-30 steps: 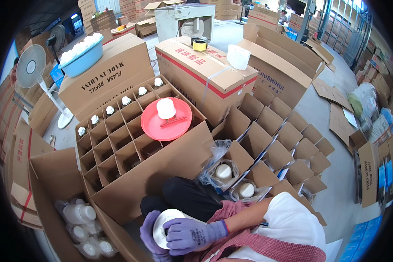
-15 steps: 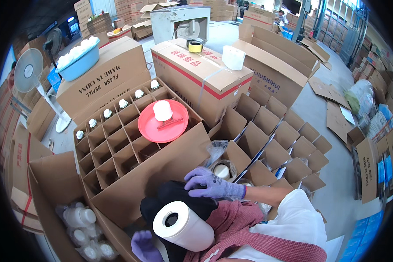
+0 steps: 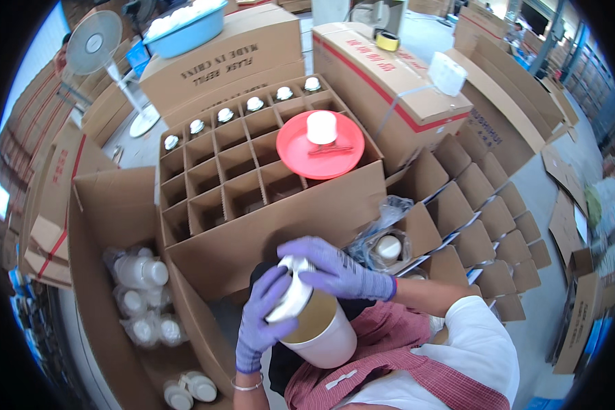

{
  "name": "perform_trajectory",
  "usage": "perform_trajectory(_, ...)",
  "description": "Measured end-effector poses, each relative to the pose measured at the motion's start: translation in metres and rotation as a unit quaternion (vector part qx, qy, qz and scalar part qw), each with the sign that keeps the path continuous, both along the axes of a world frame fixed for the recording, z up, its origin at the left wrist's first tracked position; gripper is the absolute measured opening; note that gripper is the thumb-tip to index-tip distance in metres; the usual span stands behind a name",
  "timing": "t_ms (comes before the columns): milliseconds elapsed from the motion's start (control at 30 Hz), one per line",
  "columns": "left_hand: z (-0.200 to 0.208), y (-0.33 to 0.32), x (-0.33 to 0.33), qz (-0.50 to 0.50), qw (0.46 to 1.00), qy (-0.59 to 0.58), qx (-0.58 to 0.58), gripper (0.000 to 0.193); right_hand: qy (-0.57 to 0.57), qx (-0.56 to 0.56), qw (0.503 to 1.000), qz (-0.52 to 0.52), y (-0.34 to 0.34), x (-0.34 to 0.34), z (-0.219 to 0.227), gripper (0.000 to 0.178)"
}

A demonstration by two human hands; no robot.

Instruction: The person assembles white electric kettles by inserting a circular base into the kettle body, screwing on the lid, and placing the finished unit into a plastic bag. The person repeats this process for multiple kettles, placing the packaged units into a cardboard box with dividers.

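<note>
On my lap a white cylindrical container [image 3: 329, 342] leans, its mouth uncovered and a tan inside wall showing. Above that mouth a white ring-shaped lid [image 3: 295, 301] is tilted up. My left hand [image 3: 261, 316], in a purple glove, is closed around the lid's left side. From the right, my gloved right hand [image 3: 345, 272] has its fingers bent over the lid's upper edge, gripping it; some fingertips are blurred. Beyond my hands stands a divided carton [image 3: 280, 212] with several silver-topped bottles in its far row. A pink-red plate [image 3: 297, 154] on its dividers carries a white cup-shaped piece [image 3: 321, 128].
At left, an open carton [image 3: 106, 198] holds several plastic-wrapped white parts [image 3: 143, 270]. More cardboard dividers [image 3: 471, 191] and a wrapped white-topped part [image 3: 388, 247] lie at right. A taped carton [image 3: 383, 82] bears a yellow tape roll [image 3: 387, 41]. A fan [image 3: 96, 42] stands far left.
My left hand has risen from the lower edge onto the lid, and my right hand has moved down-left to it. The lid has come off the container's mouth and tilted. My view has shifted.
</note>
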State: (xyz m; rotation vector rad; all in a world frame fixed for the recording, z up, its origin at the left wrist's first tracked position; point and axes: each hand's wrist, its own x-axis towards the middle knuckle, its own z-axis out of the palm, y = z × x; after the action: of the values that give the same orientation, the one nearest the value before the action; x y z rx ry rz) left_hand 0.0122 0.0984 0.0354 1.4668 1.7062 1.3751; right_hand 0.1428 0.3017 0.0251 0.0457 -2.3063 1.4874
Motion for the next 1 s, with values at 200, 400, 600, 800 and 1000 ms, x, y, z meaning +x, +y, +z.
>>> perform_trajectory(200, -0.024, 0.03, -0.035, 0.203, 0.904, -0.371, 0.067, 0.053, 0.24, 0.321, 0.915, -0.043, 0.01, -0.083, 0.011, 0.067)
perform_trajectory(400, -0.015, 0.115, -0.092, 0.156, 0.936, 0.249, 0.192, 0.06, -0.098, -0.122, 0.987, -0.043, 0.072, -0.134, -0.005, 0.041)
perform_trajectory(600, -0.083, 0.157, -0.189, 0.318, 0.85, 0.414, 0.071, 0.055, -0.039, 0.201, 0.967, -0.152, 0.277, -0.243, -0.013, 0.031)
perform_trajectory(800, -0.122, 0.179, -0.187, 0.316, 0.84, 0.441, -0.024, 0.066, -0.369, 0.373, 0.739, -0.422, 0.487, -0.3, -0.054, 0.057)
perform_trajectory(1000, -0.107, 0.18, -0.189, 0.315, 0.839, 0.435, -0.083, 0.069, -0.325, 0.334, 0.763, -0.449, 0.501, -0.329, -0.108, 0.059)
